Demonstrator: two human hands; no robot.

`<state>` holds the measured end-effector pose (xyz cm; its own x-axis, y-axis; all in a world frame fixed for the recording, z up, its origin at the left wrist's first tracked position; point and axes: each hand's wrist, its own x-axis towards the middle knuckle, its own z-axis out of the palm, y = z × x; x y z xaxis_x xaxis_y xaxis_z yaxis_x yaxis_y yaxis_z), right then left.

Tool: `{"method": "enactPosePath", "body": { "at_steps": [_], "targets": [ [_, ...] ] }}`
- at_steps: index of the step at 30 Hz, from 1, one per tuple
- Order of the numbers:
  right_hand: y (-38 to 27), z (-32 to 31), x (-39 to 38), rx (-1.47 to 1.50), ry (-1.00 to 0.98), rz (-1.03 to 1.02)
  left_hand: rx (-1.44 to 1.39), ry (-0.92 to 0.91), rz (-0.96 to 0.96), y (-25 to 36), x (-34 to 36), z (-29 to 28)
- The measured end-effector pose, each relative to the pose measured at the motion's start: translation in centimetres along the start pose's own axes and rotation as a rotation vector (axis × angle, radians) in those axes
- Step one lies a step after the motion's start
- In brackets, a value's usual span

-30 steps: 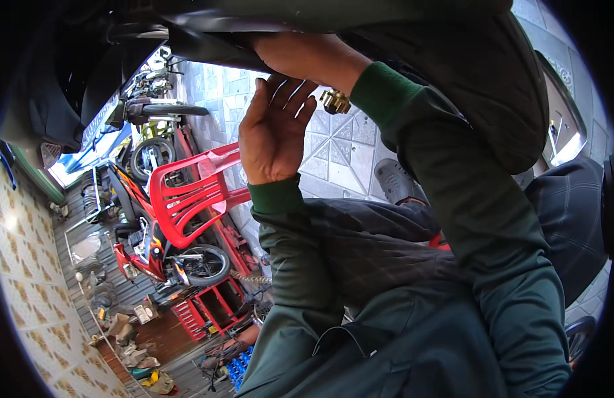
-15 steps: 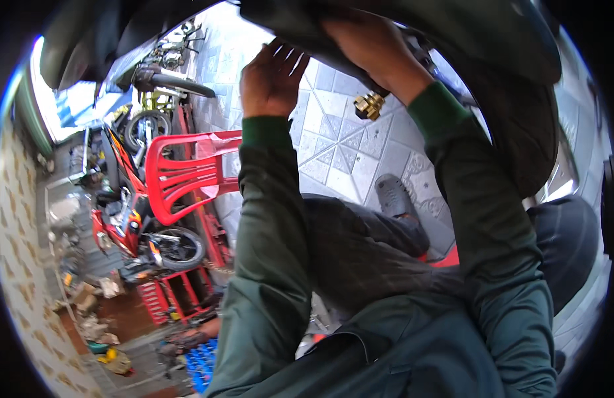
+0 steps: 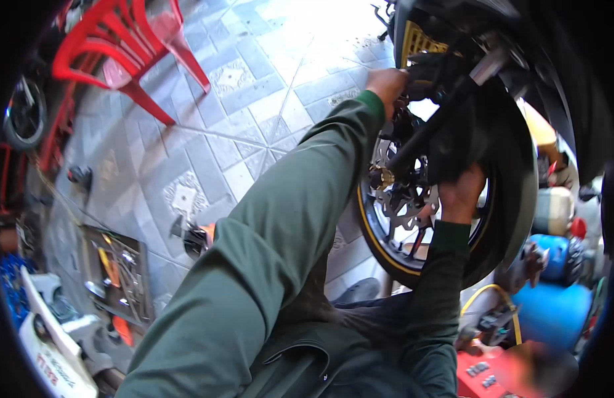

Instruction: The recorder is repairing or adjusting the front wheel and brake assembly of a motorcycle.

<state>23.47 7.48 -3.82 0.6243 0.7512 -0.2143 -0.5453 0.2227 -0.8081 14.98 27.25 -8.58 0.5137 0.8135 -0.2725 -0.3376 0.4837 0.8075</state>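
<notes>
At the lower left of the frame, a white panel (image 3: 51,345) lies beside a dark tool tray (image 3: 143,268), which contains several metal tools. Above them, at the upper left, a red plastic chair (image 3: 124,71) stands on the tiled floor (image 3: 234,142).

Right of centre, a motorcycle's black front wheel (image 3: 381,239) carries a thin yellow line around its rim. A brass-coloured fitting (image 3: 381,178) is located near the wheel's hub, at the lower end of the black fork leg. The left hand (image 3: 388,89), above it, is curled against dark parts beside the fork; its fingertips are hidden, so its grip cannot be confirmed. The black fork leg (image 3: 423,136) slants across the wheel. The right hand (image 3: 461,192) is positioned over the wheel, below the fork leg; its fingers are obscured and whether they grip anything cannot be determined.

At the lower right, a red box (image 3: 467,373) and a blue container (image 3: 552,315) are located.
</notes>
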Motion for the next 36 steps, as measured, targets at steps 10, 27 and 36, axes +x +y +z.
{"method": "enactPosePath", "body": {
  "at_steps": [10,27,36],
  "targets": [
    [-2.3,-5.8,2.0,0.089,-0.438,0.179,0.165,0.19,-0.021,0.3,-1.6,2.5],
    [1.0,-1.0,0.7,-0.06,0.018,-0.076,0.213,-0.514,-0.21,2.3,-0.3,2.4],
    [1.5,-0.2,-1.9,-0.759,0.222,-0.423,0.172,-0.51,-0.18,0.3,2.6,0.7]
  ]
}}
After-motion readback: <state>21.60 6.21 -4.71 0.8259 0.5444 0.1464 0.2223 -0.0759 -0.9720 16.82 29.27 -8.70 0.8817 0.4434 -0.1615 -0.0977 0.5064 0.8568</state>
